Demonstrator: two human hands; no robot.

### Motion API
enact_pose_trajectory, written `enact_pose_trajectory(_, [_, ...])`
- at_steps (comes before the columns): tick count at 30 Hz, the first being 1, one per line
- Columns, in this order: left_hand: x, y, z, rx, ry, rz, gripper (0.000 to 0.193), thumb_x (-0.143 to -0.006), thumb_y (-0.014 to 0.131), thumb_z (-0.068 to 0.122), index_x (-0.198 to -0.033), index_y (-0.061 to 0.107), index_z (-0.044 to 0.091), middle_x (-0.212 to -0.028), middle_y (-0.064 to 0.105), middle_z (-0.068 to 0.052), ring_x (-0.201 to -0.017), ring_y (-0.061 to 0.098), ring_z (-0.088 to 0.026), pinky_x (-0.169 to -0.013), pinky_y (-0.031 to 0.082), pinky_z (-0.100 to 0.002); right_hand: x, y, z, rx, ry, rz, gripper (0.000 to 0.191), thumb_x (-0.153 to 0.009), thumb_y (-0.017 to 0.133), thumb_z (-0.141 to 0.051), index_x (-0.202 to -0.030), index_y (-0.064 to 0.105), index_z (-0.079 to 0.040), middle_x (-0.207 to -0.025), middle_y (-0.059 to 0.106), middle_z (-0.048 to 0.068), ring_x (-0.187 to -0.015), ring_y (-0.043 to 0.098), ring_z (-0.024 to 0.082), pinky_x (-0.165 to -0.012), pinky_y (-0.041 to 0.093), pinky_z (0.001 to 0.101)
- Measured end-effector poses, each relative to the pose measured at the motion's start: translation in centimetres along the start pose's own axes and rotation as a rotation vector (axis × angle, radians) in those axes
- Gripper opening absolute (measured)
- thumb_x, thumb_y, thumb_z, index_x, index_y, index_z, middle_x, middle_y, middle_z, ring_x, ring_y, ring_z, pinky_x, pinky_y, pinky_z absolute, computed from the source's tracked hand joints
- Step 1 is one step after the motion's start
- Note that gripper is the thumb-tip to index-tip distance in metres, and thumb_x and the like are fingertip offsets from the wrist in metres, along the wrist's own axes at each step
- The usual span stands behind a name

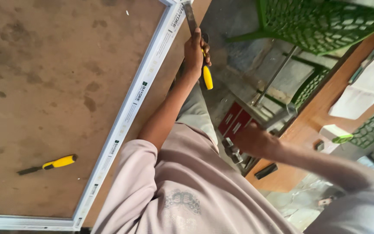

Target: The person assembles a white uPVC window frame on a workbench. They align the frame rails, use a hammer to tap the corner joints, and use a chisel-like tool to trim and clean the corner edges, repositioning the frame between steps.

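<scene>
My left hand [194, 52] grips a chisel with a yellow handle [207, 78]. Its metal blade [190, 15] is set against the far corner of a white frame profile [130, 108] that lies on a brown board [57, 78]. My right hand [254, 141], blurred, holds a hammer whose metal head [232, 151] hangs off the board's edge, well apart from the chisel. A second tool with a yellow handle [53, 164] lies loose on the board inside the frame.
Green plastic chairs [325, 21] stand past the board's edge. A wooden table [308, 117] at the right carries white papers [364, 86] and a small green-and-white object [336, 134]. A red box [232, 121] sits on the floor below.
</scene>
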State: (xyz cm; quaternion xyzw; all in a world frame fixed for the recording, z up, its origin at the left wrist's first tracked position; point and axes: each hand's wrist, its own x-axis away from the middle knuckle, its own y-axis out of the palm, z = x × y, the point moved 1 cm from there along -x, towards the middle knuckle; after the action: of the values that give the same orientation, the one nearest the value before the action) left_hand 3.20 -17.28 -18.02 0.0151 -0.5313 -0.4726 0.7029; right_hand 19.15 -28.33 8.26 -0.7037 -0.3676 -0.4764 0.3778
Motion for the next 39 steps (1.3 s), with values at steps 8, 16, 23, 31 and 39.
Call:
enact_pose_trajectory(8, [-0.6, -0.7, 1.9, -0.043, 0.103, 0.029, 0.047, -0.104, 0.051, 0.048, -0.076, 0.043, 0.012, -0.057, 0.051, -0.004, -0.035, 0.048, -0.015, -0.032, 0.041, -0.034, -1.2, -4.5, 3.0, 0.513, 0.432, 0.667, 0.007, -0.079, 0.069, -0.013, -0.075, 0.066, -0.009, -0.073, 0.057, -0.001, -0.067, 0.056, 0.012, -0.056, 0.041, 0.0273])
enact_pose_trajectory(16, [0.7, -0.6, 4.7, -0.373, 0.144, 0.17, 0.049, -0.102, 0.059, 0.045, -0.08, 0.053, 0.002, -0.058, 0.048, -0.008, -0.034, 0.046, -0.019, -0.031, 0.039, -0.037, -1.4, 2.1, 1.7, 0.07, 0.127, 0.449, 0.008, -0.083, 0.068, -0.016, -0.082, 0.073, -0.01, -0.084, 0.072, 0.007, -0.079, 0.071, 0.022, -0.064, 0.053, 0.0359])
enact_pose_trajectory(23, [4.3, -3.4, 10.6, -1.736, 0.834, 0.637, 0.063, -0.087, 0.072, 0.034, -0.137, 0.053, -0.001, -0.135, 0.059, -0.026, -0.056, 0.07, -0.03, -0.048, 0.057, -0.04, 2.4, 4.1, 4.8, 0.021, 0.23, 0.395, 0.01, -0.09, 0.063, -0.015, -0.09, 0.072, -0.01, -0.083, 0.075, 0.011, -0.077, 0.074, 0.023, -0.065, 0.058, 0.0354])
enact_pose_trajectory(31, [6.8, -6.1, 11.5, -1.889, 0.61, 0.461, 0.053, -0.096, 0.058, 0.011, -0.146, 0.047, -0.004, -0.141, 0.055, -0.023, -0.071, 0.074, -0.03, -0.059, 0.06, -0.043, 10.6, -4.4, 10.9, 0.009, 0.532, 0.691, 0.023, -0.091, 0.056, -0.008, -0.112, 0.065, -0.005, -0.089, 0.075, 0.013, -0.084, 0.076, 0.026, -0.066, 0.062, 0.0396])
enact_pose_trajectory(39, [10.5, -8.1, 7.9, -1.356, 0.828, 0.672, 0.042, -0.088, 0.072, 0.039, -0.114, 0.068, 0.005, -0.128, 0.064, -0.022, -0.067, 0.07, -0.038, -0.056, 0.057, -0.049, 10.3, -11.5, 22.1, -0.253, 0.452, 0.897, 0.034, -0.087, 0.07, -0.021, -0.12, 0.073, -0.018, -0.094, 0.076, 0.014, -0.078, 0.074, 0.033, -0.07, 0.058, 0.0465])
